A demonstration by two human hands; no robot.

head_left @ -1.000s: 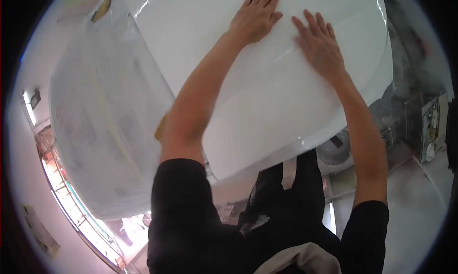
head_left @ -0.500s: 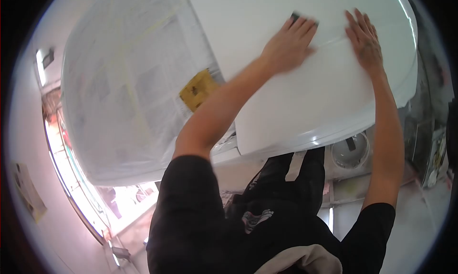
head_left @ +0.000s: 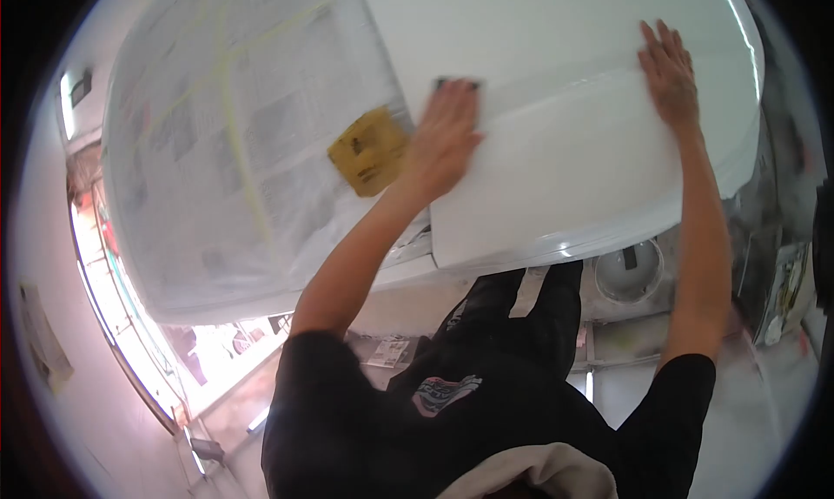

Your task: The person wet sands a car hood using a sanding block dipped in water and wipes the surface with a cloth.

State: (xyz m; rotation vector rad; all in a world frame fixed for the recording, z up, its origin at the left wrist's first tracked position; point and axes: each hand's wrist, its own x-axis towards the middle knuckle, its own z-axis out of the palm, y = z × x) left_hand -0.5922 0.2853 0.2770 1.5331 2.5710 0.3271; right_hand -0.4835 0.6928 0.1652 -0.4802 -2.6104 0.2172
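Fingers (head_left: 455, 101) stretch forward on both hands. Leftmost, translucent masking film (head_left: 187, 165) covers a broad surface, a yellow sheet (head_left: 367, 155) lying by its right edge. Next, the blurred left hand (head_left: 441, 147) grasps a dark block (head_left: 472, 85), mostly hidden beneath the fingertips, on the white panel (head_left: 547, 169) near its left edge. Last, the right hand (head_left: 673, 84) lies flat, released, towards the panel's right edge.

Sheet (head_left: 291, 143) lies at nine o'clock from panel (head_left: 556, 173), scrap (head_left: 365, 156) on sheet; on panel, left hand (head_left: 445, 141) over pad (head_left: 472, 85) at nine, right hand (head_left: 671, 80) at two
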